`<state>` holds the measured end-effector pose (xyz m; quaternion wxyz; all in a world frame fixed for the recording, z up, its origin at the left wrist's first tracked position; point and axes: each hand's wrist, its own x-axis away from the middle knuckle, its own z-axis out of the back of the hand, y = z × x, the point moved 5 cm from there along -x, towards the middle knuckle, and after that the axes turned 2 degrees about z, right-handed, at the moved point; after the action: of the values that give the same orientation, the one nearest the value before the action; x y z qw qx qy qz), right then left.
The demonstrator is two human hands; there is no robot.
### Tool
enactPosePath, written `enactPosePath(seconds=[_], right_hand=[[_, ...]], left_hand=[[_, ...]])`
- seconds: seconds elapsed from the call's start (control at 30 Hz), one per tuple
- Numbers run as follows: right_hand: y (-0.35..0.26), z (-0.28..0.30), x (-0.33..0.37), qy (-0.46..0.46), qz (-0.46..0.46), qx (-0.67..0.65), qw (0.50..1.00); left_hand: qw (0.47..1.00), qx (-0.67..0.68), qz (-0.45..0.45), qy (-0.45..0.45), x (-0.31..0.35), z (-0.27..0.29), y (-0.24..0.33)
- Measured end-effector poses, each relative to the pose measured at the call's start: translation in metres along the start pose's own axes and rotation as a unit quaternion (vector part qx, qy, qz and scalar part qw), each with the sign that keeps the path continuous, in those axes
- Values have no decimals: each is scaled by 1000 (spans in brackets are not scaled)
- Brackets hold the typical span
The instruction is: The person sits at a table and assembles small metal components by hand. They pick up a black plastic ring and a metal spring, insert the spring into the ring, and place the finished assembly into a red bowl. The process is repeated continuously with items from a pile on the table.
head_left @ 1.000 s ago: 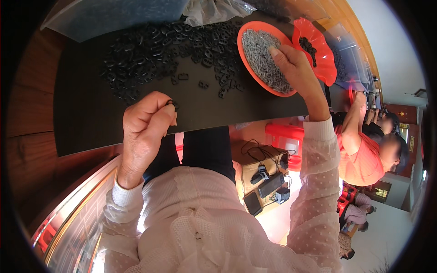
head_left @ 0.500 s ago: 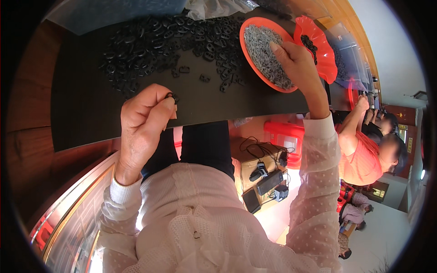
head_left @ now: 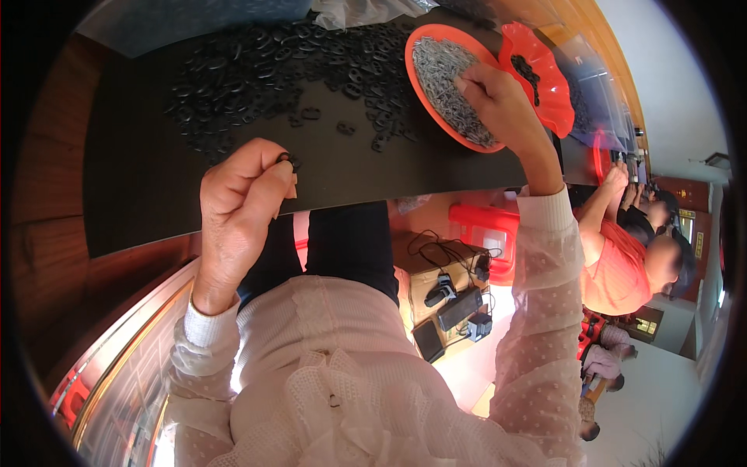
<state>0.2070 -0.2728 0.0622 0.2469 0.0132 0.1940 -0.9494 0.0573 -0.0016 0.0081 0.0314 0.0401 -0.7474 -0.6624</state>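
Note:
My left hand (head_left: 237, 206) is closed in a pinch just above the front edge of the dark table (head_left: 132, 187). A small black plastic piece (head_left: 287, 159) pokes out between its thumb and forefinger. My right hand (head_left: 510, 109) reaches into a shallow orange-red plate (head_left: 410, 64) full of tiny silvery metal pieces (head_left: 443, 74) that look like springs. Thumb and forefinger are pressed together over the heap; whatever they hold is hidden. Loose black plastic pieces with holes (head_left: 233, 78) spread across the table beyond my left hand.
A wavy-edged red dish (head_left: 556, 97) with small dark parts (head_left: 526, 74) stands right of the plate. Clear plastic bags (head_left: 366, 12) lie at the far edge. Below the table are a cardboard box (head_left: 420, 311) with cables and a red container (head_left: 498, 233). A co-worker (head_left: 615, 265) sits at right.
My right hand's fingertips have shifted slightly left within the silvery pieces. My left hand keeps its pinch on the black piece. The whole view has moved a little.

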Motion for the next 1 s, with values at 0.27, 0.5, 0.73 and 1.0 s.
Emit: enactPosePath(seconds=[0.27,0.5,0.73,1.0], right_hand=[[-2,-1,2,-47,13,23,999],[7,2,-2,-32,16,26,999],[3,-11,-8,-30,48,86,995],[5,-2,-3,-44,-18,31,998]], left_hand=[[1000,1,15,-2,0,-1,-2],[1000,13,26,-10,-1,-3,-1],[999,17,35,-6,0,-3,-1],[1000,12,26,-8,2,-2,0]])
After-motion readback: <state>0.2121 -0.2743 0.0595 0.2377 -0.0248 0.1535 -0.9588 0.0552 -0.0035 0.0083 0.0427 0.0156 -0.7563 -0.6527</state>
